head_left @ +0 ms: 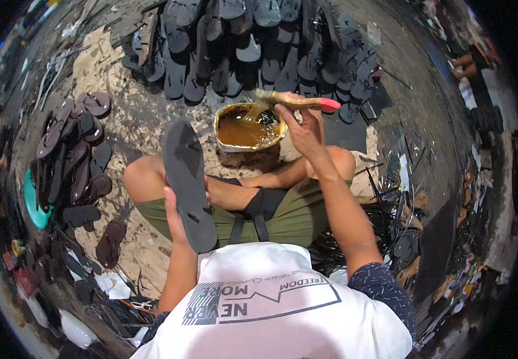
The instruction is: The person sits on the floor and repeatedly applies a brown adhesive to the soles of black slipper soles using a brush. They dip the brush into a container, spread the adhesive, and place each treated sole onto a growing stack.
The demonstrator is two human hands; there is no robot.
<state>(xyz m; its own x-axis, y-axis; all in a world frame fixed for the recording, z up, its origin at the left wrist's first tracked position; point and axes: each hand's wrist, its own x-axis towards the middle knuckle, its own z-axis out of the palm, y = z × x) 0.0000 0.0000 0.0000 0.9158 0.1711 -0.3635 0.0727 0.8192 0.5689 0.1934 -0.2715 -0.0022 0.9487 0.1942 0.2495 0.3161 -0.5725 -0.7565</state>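
Observation:
My left hand (174, 216) grips a dark grey sandal sole (186, 173) along its lower part, holding it lengthwise above my crossed legs. Small dark slits or marks show on its upper face. In my right hand (307, 133) is a brush (279, 99) with a wooden handle ending in pinkish red. Its bristles point left, above the far edge of a square tub (218, 136) of brown, glossy liquid. Some amber liquid seems to hang from the bristles toward the tub. The sole is apart from both brush and tub.
Many dark sandal soles (274, 57) lie in overlapping rows beyond the tub. Brown sandals (76, 158) are piled at the left, beside a teal dish (33, 203). Black strips (331, 239) lie by my right hip. Stained cardboard (142, 254) covers part of the floor.

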